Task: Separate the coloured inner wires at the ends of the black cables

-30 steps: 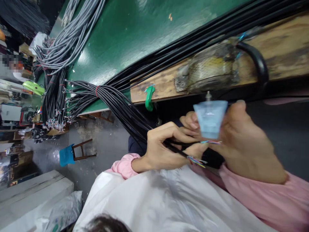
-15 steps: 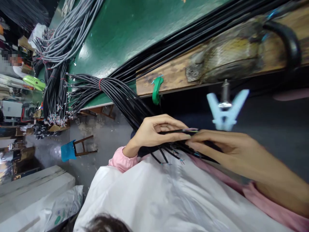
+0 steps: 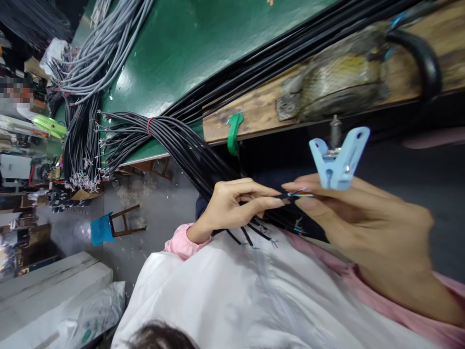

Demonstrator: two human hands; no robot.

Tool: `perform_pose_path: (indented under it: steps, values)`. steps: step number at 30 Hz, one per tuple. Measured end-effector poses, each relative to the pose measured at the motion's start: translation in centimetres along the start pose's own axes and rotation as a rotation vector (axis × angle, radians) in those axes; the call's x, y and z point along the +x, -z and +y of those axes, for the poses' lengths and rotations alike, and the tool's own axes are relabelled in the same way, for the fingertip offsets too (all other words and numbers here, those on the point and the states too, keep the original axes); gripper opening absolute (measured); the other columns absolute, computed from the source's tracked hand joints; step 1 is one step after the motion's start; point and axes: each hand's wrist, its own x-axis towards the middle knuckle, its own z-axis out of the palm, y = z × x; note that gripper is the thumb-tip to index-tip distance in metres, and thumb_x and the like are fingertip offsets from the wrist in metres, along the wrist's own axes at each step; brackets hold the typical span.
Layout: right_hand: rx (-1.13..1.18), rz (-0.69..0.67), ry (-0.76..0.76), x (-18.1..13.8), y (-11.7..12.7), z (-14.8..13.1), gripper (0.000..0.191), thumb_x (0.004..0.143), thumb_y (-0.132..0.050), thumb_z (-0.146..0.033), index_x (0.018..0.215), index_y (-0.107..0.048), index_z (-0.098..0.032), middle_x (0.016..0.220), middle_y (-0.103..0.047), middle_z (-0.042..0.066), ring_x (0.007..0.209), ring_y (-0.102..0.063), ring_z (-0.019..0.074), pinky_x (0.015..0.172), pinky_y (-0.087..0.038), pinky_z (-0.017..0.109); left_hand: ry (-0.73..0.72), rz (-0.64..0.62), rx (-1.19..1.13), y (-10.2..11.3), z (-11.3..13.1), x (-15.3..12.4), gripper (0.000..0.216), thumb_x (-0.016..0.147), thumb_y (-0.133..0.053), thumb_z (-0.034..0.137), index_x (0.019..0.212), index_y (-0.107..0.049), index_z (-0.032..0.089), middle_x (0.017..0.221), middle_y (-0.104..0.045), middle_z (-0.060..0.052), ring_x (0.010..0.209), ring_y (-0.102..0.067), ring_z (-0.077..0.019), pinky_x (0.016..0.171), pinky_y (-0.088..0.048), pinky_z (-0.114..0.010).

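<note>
My left hand (image 3: 236,202) pinches a black cable (image 3: 284,196) close to its stripped end. Thin coloured wires (image 3: 303,195) fan out of that end, and the thumb and fingers of my right hand (image 3: 366,218) close around them. More black cable ends (image 3: 249,236) with bare coloured wires lie below my hands, over the white apron (image 3: 218,291) on my lap. They belong to a bundle of black cables (image 3: 174,140), tied with a red band (image 3: 149,126), that runs down from the table edge.
A light blue clip (image 3: 336,162) hangs in front of my right hand, below a wooden board (image 3: 247,118) with a taped lump (image 3: 341,72). A green hook-shaped tool (image 3: 234,133) sits at the board's edge. Grey cables (image 3: 105,53) lie on the green table (image 3: 174,48). A blue stool (image 3: 101,229) stands left.
My right hand has drawn back a little and turned, now at the coloured wires behind the clip. My left hand has shifted slightly. The coloured wires show more plainly.
</note>
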Motion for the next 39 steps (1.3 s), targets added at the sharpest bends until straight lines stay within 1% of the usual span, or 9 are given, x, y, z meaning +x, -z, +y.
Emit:
perform_pose_path:
  steps: [9,13,15,18,21,26,28,34,39]
  values:
    - [-0.036,0.037,-0.004,0.2,0.3,-0.9,0.014,0.089,-0.062,-0.012,0.086,-0.066,-0.025,0.081,-0.070,0.001,0.069,-0.066,0.0121,0.061,-0.054,0.025,-0.030,0.017,0.004,-0.5,-0.3,-0.2,0.045,0.067,-0.084,0.050,0.071,-0.066,0.009,0.058,-0.057,0.003,0.044,-0.051,-0.0023,0.044,-0.043,-0.013]
    - [0.065,-0.018,-0.066,0.1,0.3,-0.7,0.011,0.088,-0.063,-0.016,0.082,-0.066,-0.024,0.080,-0.070,0.002,0.068,-0.066,0.0135,0.063,-0.056,0.027,-0.045,-0.016,0.003,-0.6,-0.5,-0.4,0.047,0.073,-0.081,0.050,0.093,-0.064,0.010,0.067,-0.062,0.001,0.049,-0.052,-0.0024,0.047,-0.043,-0.013]
    - [0.116,-0.014,-0.111,-0.2,0.1,-0.3,0.008,0.088,-0.065,-0.020,0.082,-0.068,-0.025,0.082,-0.070,0.002,0.068,-0.067,0.0142,0.061,-0.055,0.027,-0.115,-0.036,0.102,-0.6,-0.4,-0.4,0.048,0.081,-0.072,0.053,0.101,-0.063,0.011,0.075,-0.065,-0.001,0.054,-0.054,-0.0038,0.052,-0.045,-0.015]
    - [0.128,0.027,-0.139,-0.7,-0.2,0.2,0.004,0.087,-0.068,-0.024,0.084,-0.070,-0.024,0.085,-0.071,0.004,0.070,-0.067,0.0149,0.059,-0.054,0.027,-0.316,-0.063,0.383,-0.5,0.0,-0.4,0.042,0.095,-0.052,0.049,0.098,-0.067,0.011,0.074,-0.061,-0.003,0.066,-0.056,-0.0074,0.063,-0.049,-0.019]
    - [0.068,0.008,-0.064,-0.7,-0.3,0.3,0.006,0.088,-0.066,-0.019,0.086,-0.067,-0.024,0.084,-0.069,0.004,0.067,-0.064,0.0134,0.054,-0.050,0.025,-0.413,-0.130,0.562,-0.5,0.3,-0.4,0.043,0.100,-0.041,0.042,0.092,-0.071,0.012,0.072,-0.056,-0.004,0.067,-0.054,-0.0094,0.064,-0.048,-0.022]
    - [-0.122,0.098,0.255,0.3,0.1,0.0,0.017,0.088,-0.058,-0.007,0.080,-0.058,-0.022,0.071,-0.059,0.001,0.061,-0.052,0.0116,0.056,-0.044,0.029,-0.282,-0.176,0.566,-0.2,-0.8,-0.9,0.050,0.099,-0.038,0.046,0.082,-0.074,0.016,0.073,-0.054,-0.006,0.069,-0.056,-0.0125,0.068,-0.051,-0.026]
    - [-0.156,0.130,0.270,0.6,0.3,-0.1,0.020,0.088,-0.056,-0.004,0.078,-0.056,-0.022,0.072,-0.058,0.002,0.065,-0.054,0.0126,0.058,-0.045,0.029,-0.235,-0.168,0.523,-0.2,-1.3,-1.0,0.051,0.097,-0.042,0.052,0.076,-0.074,0.017,0.072,-0.054,-0.006,0.068,-0.056,-0.0127,0.069,-0.051,-0.027]
    - [-0.099,0.032,0.311,0.5,0.3,-0.6,0.019,0.089,-0.059,-0.002,0.085,-0.059,-0.021,0.077,-0.058,0.002,0.063,-0.053,0.0100,0.056,-0.044,0.027,-0.273,-0.113,0.356,-0.6,-0.8,-0.8,0.053,0.094,-0.047,0.055,0.065,-0.070,0.016,0.068,-0.052,-0.005,0.062,-0.051,-0.0114,0.060,-0.046,-0.028]
    - [-0.280,0.021,0.399,0.6,0.6,-0.9,0.020,0.090,-0.055,-0.001,0.086,-0.054,-0.021,0.077,-0.058,0.003,0.070,-0.054,0.0138,0.064,-0.047,0.030,-0.142,-0.090,0.178,-0.9,0.6,-0.7,0.037,0.087,-0.065,0.049,0.091,-0.068,0.013,0.068,-0.059,-0.002,0.061,-0.055,-0.0083,0.061,-0.048,-0.022]
